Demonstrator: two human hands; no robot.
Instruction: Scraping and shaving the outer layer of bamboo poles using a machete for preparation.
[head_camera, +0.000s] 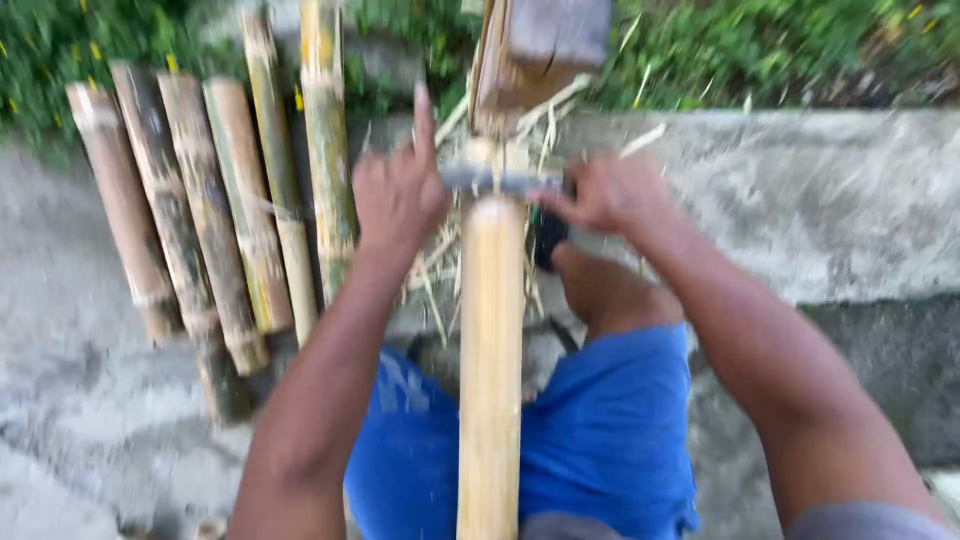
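Observation:
A pale bamboo pole (491, 360) runs from between my knees up to a wooden block (540, 50) at the top. A dark blade (500, 182) lies across the pole's far end. My right hand (605, 195) is closed on one end of the blade. My left hand (398, 190) rests at the blade's other end with the index finger pointing up; the frame is too blurred to show a grip. Thin bamboo shavings (440, 260) are scattered around the pole's end.
Several cut bamboo sections (215, 210) lie side by side on the concrete ground (90, 400) at the left. A concrete ledge (800, 200) crosses the right side, with green plants (760, 45) behind it. My blue shorts (610, 430) fill the lower middle.

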